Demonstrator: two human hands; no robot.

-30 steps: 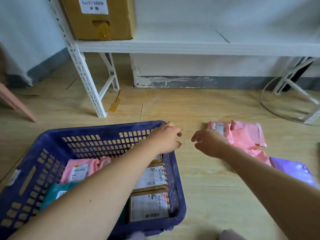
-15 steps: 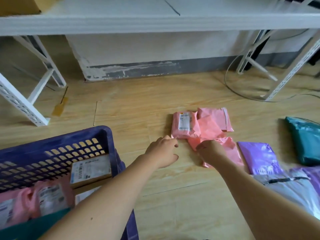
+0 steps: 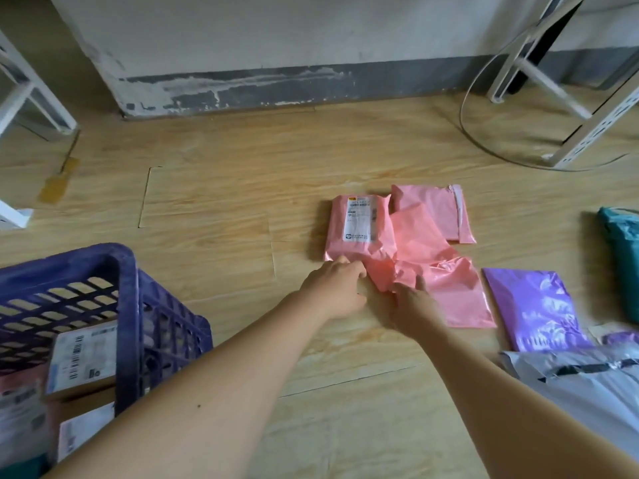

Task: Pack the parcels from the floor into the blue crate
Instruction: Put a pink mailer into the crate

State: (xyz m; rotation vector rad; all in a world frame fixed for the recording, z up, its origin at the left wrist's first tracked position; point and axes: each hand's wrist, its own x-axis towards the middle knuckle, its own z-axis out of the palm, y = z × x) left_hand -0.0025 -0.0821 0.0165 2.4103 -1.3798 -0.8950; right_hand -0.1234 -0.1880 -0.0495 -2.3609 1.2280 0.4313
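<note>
Both hands have advanced since half a second ago, from just short of the pink pile to touching it, and the view has swung right, so the blue crate (image 3: pixel 128 305) now sits at the far left edge. It stands on the floor (image 3: pixel 224 188) and already holds labelled boxes (image 3: pixel 83 357).

Just right of centre, the left hand (image 3: pixel 337 292) has its curled fingers against the near edge of the labelled pink parcel (image 3: pixel 359 226). Whether that grip has closed on the edge cannot be told from here. Close beside it, the right hand (image 3: pixel 415 305) lies on the crumpled pink bag (image 3: pixel 425 250). The film is bunched under its fingers, so its grip looks narrow and pinched on the plastic.

A second pink parcel (image 3: pixel 439 209) lies behind, partly under the crumpled one. Further right lie a purple parcel (image 3: pixel 532 305), a teal parcel (image 3: pixel 622 257) and a grey parcel (image 3: pixel 587 382), all untouched.

My reading is that the reach is finished and the pick-up of the pink parcels is starting. Much of the packing remains, and the overlapping film may drag a neighbour along when it is lifted.
</note>
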